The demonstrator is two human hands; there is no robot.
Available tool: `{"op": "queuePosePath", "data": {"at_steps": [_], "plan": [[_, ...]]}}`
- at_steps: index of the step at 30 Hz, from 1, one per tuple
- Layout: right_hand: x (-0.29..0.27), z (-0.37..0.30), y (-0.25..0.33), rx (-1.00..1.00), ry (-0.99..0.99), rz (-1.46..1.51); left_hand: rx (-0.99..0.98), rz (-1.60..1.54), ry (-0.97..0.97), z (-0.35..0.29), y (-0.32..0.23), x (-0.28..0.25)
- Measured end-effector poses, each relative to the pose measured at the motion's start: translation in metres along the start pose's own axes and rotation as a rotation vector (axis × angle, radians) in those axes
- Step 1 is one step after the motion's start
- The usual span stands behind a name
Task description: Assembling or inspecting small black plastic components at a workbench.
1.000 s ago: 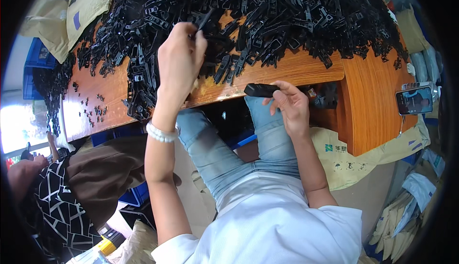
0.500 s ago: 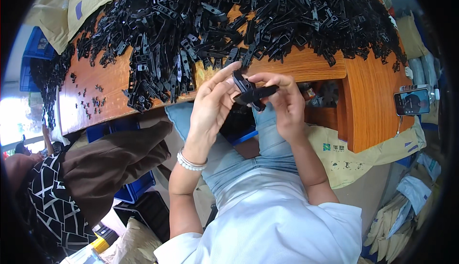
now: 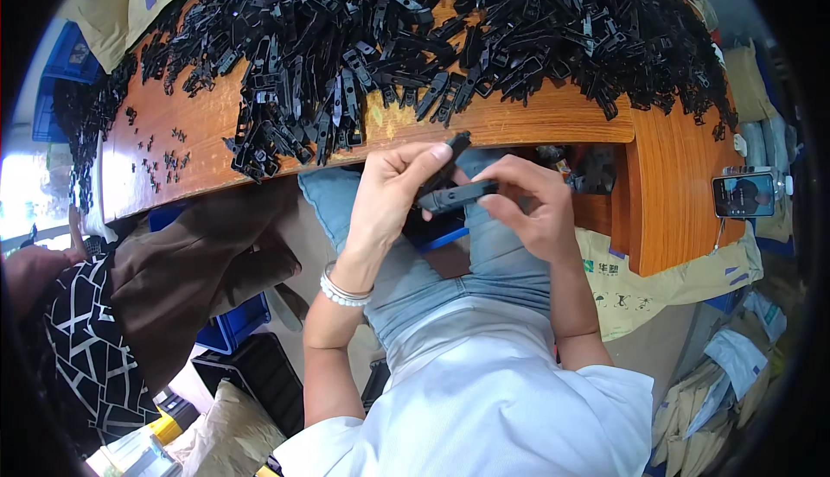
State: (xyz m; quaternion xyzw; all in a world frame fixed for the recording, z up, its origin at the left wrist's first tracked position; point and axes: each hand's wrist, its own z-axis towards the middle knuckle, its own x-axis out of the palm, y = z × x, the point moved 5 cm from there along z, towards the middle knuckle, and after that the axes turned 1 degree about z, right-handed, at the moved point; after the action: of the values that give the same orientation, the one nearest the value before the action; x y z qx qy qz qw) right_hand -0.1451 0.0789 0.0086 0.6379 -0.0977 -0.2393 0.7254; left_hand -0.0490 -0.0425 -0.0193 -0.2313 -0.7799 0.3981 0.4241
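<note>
While both hands meet just below the tabletop [image 3: 553, 123] edge, right hand [image 3: 532, 209] pinches a black clip [image 3: 458, 195] and left hand [image 3: 389, 196] fingers close on its other end. Clip looks light, stiff plastic, likely smooth; best gripped at its ends.

Both forearms come up from the lower edge, elbows bent, and meet over the lap. Left hand [image 3: 389, 196]: palm turned inward, fingers stretched rightward, index and thumb pinched together at the tips; beaded band on the wrist. Right hand [image 3: 527, 209]: knuckles up, fingers curled leftward, thumb and index closed in a pinch. The fingertips of the two hands are nearly touching.
</note>
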Motion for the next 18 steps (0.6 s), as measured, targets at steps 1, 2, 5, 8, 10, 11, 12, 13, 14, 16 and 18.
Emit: {"op": "queuePosePath", "data": {"at_steps": [1, 2, 5, 8, 10, 11, 12, 13, 14, 16, 18], "plan": [[0.001, -0.001, 0.0, 0.003, 0.001, -0.001, -0.05, 0.201, -0.016, -0.003, -0.004, 0.002], [0.001, -0.002, 0.001, -0.012, -0.012, -0.092, -0.097, 0.402, -0.031, -0.005, -0.006, 0.003], [0.006, -0.006, -0.003, -0.004, -0.089, -0.166, 0.02, 0.395, -0.04, -0.01, -0.003, 0.005], [0.006, -0.009, -0.006, 0.017, -0.144, -0.147, 0.185, 0.654, 0.049, -0.023, -0.011, 0.013], [0.009, -0.006, -0.005, 0.014, -0.132, -0.144, 0.307, 0.847, 0.068, -0.026, -0.015, 0.013], [0.007, 0.001, 0.004, -0.1, -0.206, -0.201, 0.308, 0.85, 0.059, -0.027, -0.017, 0.012], [0.006, 0.004, 0.013, -0.215, -0.282, -0.257, 0.398, 0.918, 0.093, -0.03, -0.022, 0.014], [0.006, 0.003, 0.013, -0.219, -0.276, -0.25, 0.489, 0.987, 0.126, -0.033, -0.025, 0.017], [0.008, 0.004, 0.007, -0.158, -0.183, -0.204, 0.49, 0.988, 0.123, -0.033, -0.026, 0.016], [0.011, 0.005, 0.002, -0.101, -0.086, -0.154, 0.383, 0.911, 0.127, -0.031, -0.023, 0.015], [0.011, 0.003, 0.0, -0.115, -0.08, -0.192, 0.407, 0.949, 0.14, -0.03, -0.026, 0.016]]}}
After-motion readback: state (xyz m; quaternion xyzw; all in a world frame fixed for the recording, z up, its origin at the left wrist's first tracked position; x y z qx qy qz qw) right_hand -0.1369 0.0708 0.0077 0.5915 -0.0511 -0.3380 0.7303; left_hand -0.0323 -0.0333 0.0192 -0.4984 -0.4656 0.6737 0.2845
